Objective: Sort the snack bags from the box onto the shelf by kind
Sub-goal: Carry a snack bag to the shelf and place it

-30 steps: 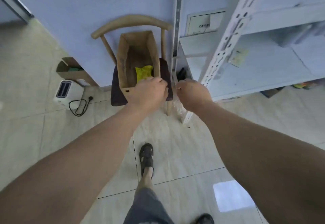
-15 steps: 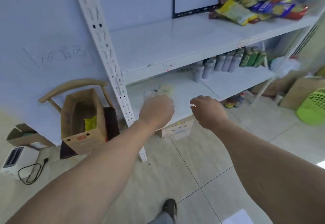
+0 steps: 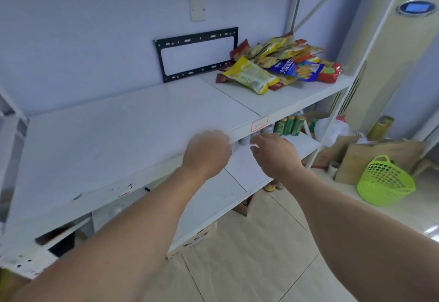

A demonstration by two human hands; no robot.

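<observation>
Both hands hang at the front edge of the upper shelf (image 3: 133, 121); the left hand (image 3: 206, 152) is curled, its grip unreadable, and the right hand (image 3: 276, 153) hangs loosely curled with nothing visible in it. The step looks like carrying to the shelf, and next comes choosing the matching spot. One mixed pile of snack bags (image 3: 280, 64), too overlapped to count, lies at the shelf's back right corner; the box is out of view.

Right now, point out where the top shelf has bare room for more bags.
The top shelf lies bare from its left end to the seam, in front of the black wall bracket. Right of the seam, the snack bags crowd the back; only a front strip is bare.
</observation>
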